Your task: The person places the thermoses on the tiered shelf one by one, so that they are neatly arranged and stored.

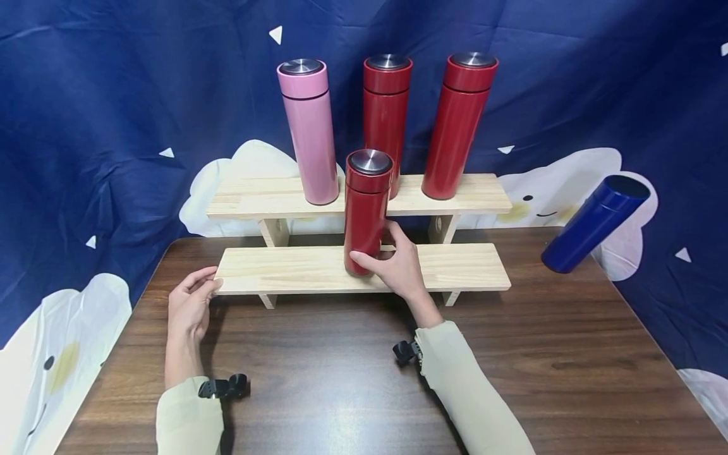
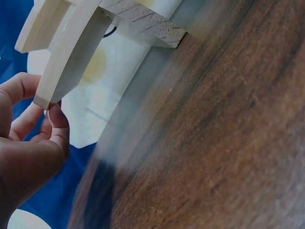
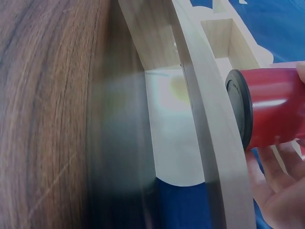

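A two-tier wooden stand (image 1: 273,270) is set on the table. My left hand (image 1: 189,306) pinches the left end of its lower board between thumb and fingers, seen also in the left wrist view. Near the middle of that board, my right hand (image 1: 400,262) grips the lower part of a red thermos bottle (image 1: 366,218) with a steel-topped lid. The bottle is upright; in the right wrist view its dark base (image 3: 239,109) is close to the board, but whether it touches I cannot tell. Behind it, a pink bottle (image 1: 311,139) and two red bottles (image 1: 457,129) stand on the upper board.
At the table's right rear a blue bottle (image 1: 594,224) stands, looking slanted in the head view. The brown wood-grain table (image 1: 330,373) extends in front of the stand. A dark blue cloth (image 1: 114,114) with white cloud shapes hangs behind.
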Available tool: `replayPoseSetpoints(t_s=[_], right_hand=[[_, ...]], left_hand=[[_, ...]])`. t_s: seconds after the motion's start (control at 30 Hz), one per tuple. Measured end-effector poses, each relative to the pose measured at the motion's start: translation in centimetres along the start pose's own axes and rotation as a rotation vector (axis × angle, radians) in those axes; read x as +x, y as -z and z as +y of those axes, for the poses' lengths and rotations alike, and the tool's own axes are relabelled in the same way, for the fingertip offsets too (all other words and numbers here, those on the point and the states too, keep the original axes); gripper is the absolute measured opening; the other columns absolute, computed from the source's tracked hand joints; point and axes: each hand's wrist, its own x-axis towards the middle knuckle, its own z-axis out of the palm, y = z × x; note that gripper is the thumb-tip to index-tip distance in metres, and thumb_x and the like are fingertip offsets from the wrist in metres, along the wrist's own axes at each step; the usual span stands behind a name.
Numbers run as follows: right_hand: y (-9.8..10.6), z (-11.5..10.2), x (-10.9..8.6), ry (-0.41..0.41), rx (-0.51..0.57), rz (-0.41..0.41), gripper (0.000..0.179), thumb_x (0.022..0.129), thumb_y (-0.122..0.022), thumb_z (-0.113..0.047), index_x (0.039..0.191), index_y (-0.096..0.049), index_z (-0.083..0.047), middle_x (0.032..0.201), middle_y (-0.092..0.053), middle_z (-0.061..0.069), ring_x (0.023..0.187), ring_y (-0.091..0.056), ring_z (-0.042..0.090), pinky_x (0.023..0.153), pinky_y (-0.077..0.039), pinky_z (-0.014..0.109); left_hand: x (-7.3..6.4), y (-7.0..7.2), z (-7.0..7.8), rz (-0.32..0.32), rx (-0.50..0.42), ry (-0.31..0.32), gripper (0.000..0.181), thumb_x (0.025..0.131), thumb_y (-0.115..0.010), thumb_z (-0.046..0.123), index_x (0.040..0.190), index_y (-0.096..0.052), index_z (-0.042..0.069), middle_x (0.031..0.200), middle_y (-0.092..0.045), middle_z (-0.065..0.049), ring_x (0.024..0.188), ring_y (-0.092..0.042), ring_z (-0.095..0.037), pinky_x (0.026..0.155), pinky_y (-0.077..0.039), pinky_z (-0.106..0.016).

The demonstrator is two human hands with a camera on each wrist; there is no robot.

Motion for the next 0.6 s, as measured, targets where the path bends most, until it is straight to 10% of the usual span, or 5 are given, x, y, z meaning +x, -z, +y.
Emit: replayPoseSetpoints(t_s=[0.6], right_hand=[[-1.6, 0.2, 0.2, -0.036, -0.01, -0.03, 0.066, 0.077, -0.09, -0.024, 0.133, -0.058, -0.012, 0.121, -0.067, 0.006, 0.108, -0.065, 0.022, 0.089, -0.058, 0.039]], left_hand=[[-0.2, 0.0, 0.0, -0.007, -0.021, -0.012, 0.026, 0.085, -0.065, -0.02, 0.099, -0.075, -0.002, 0.081, -0.066, -0.003, 0.071, -0.059, -0.012, 0.061, -0.049, -0.018]])
